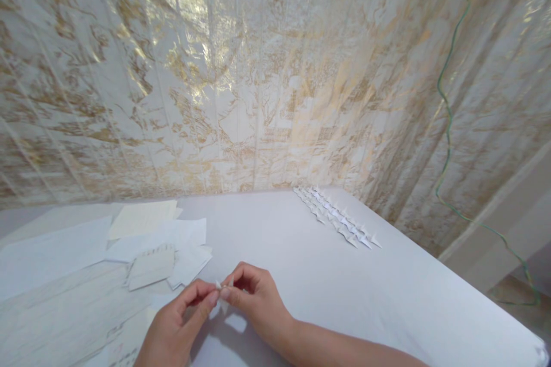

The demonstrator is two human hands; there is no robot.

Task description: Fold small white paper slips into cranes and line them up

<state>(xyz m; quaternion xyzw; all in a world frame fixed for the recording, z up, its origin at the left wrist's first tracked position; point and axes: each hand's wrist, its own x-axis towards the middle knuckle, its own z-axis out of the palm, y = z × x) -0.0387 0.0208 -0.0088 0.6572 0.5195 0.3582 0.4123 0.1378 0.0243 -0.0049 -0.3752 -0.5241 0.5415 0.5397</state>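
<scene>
Close to the front of the table, both hands meet over a small white origami crane [224, 306] with pointed tips. My left hand [181, 316] pinches one side of it between thumb and forefinger. From the other side, my right hand [260, 297] grips it with thumb and fingertips. The fingers cover much of its body, so its exact folds are hard to make out. Further off to the right, several similar small cranes [338, 218] stand in slanting rows.
Loose papers lie at the left: a cream sheet [144, 218], a small stack of squares [152, 266] and a large printed sheet [64, 315]. The white table [258, 223] ends at a slanting right edge. Behind it hangs a gold-patterned curtain [241, 80]; a green cord [448, 126] dangles at right.
</scene>
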